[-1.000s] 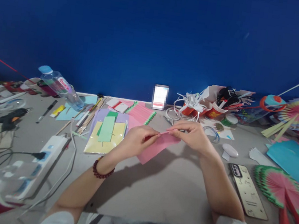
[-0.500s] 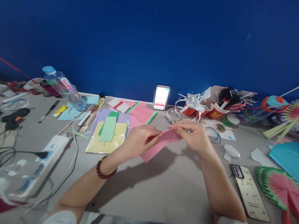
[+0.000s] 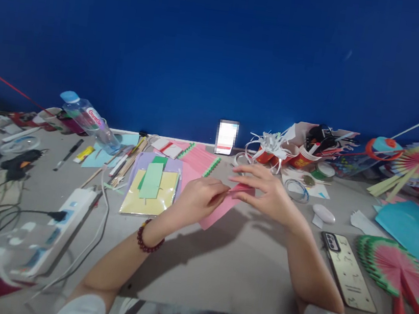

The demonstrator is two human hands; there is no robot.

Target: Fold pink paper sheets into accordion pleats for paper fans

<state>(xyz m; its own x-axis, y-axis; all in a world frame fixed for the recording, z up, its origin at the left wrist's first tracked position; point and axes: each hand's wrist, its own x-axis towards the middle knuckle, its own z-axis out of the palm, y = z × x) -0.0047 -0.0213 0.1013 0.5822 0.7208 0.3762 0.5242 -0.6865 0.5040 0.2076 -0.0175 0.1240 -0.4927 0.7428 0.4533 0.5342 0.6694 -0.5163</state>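
Observation:
In the middle of the desk view, a sheet of pink paper (image 3: 217, 217) is held up above the grey desk, with a folded strip along its upper edge. My left hand (image 3: 201, 199) pinches that edge between thumb and fingers; a dark red bead bracelet circles the wrist. My right hand (image 3: 262, 191) is at the paper's right end, its fingers spread apart above the edge and the thumb lower down. Whether the right thumb touches the sheet is hard to tell. Pleated pink paper with green edging (image 3: 202, 160) lies just behind.
Left are a yellow packet (image 3: 148, 201) with green strips, a water bottle (image 3: 92, 121) and a power strip (image 3: 63, 230) with cables. Paper cups (image 3: 304, 156) stand behind the right hand. Right are a phone (image 3: 350, 273), a watermelon-coloured paper fan (image 3: 398, 267) and blue paper (image 3: 412, 227).
My right hand has loosened its pinch on the paper's edge, spread its fingers and shifted slightly left. The left hand keeps its hold, having moved a little to the right.

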